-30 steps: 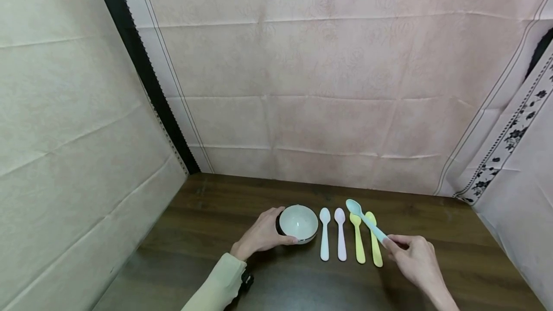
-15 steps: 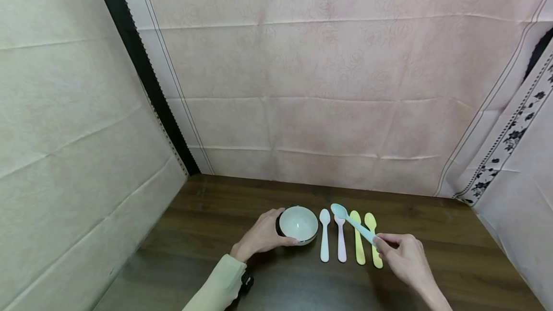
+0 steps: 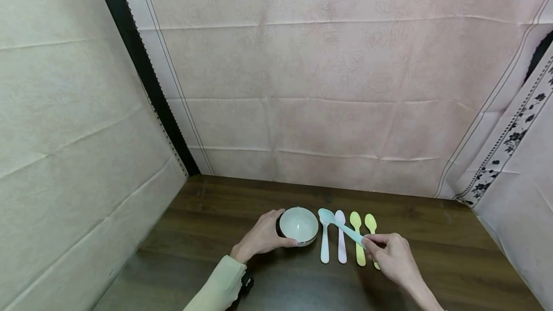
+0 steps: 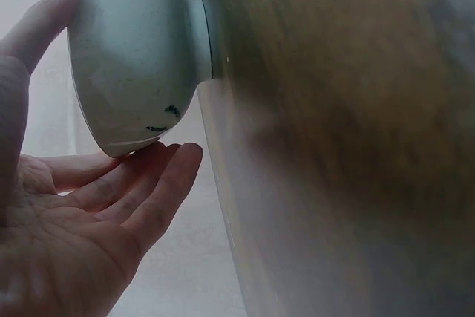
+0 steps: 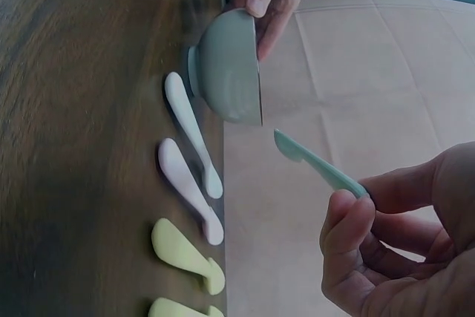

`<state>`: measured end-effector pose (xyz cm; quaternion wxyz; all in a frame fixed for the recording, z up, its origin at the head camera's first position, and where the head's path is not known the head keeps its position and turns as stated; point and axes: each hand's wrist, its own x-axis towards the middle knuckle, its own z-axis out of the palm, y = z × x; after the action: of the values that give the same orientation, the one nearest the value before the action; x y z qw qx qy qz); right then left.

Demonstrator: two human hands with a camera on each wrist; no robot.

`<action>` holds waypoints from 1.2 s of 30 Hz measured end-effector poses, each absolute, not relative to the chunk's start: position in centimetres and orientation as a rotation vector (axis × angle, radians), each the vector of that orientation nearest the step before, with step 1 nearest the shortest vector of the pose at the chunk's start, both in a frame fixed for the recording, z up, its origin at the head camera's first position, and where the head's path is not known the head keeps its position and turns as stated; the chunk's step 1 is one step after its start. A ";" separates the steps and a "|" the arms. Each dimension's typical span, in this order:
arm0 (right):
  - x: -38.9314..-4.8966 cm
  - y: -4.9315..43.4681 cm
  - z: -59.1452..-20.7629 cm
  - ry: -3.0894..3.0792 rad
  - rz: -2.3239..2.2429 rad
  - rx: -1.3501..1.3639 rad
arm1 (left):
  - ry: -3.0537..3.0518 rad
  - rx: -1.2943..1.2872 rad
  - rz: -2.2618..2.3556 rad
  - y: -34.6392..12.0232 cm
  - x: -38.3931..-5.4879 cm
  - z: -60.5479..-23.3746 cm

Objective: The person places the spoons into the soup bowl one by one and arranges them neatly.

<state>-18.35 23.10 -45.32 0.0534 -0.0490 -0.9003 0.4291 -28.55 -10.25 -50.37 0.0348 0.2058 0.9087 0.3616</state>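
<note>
A pale green bowl (image 3: 298, 224) stands on the dark wooden table, with my left hand (image 3: 262, 235) gripping its left side. In the left wrist view the thumb lies at the rim and the fingers reach around the bowl (image 4: 133, 57). My right hand (image 3: 394, 256) pinches a light blue-green spoon (image 3: 345, 230) by the handle end. The right wrist view shows this spoon (image 5: 323, 167) raised off the table, its head near the rim of the bowl (image 5: 228, 68). From the head it overlaps a row of spoons: a whitish-blue spoon (image 3: 325, 249), a lilac spoon (image 3: 342, 248) and two yellow ones.
The two yellow spoons, the left yellow spoon (image 3: 355, 222) and the right yellow spoon (image 3: 370, 222), lie at the row's right end. Cloth walls rise behind the wooden table (image 3: 207, 234) and along both sides.
My right hand has carried the blue-green spoon leftward across the row, from above the yellow spoons to above the whitish-blue one, close to the bowl. The left hand and bowl stay put.
</note>
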 end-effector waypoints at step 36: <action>-20.0 19.9 -45.7 -2.747 1.366 -0.102 | 2.783 0.653 1.124 -10.4 -28.7 -50.4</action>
<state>-20.00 19.90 -45.72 0.0361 -0.0331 -0.8942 0.4449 -28.68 -10.38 -50.43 0.0348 0.2125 0.9055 0.3657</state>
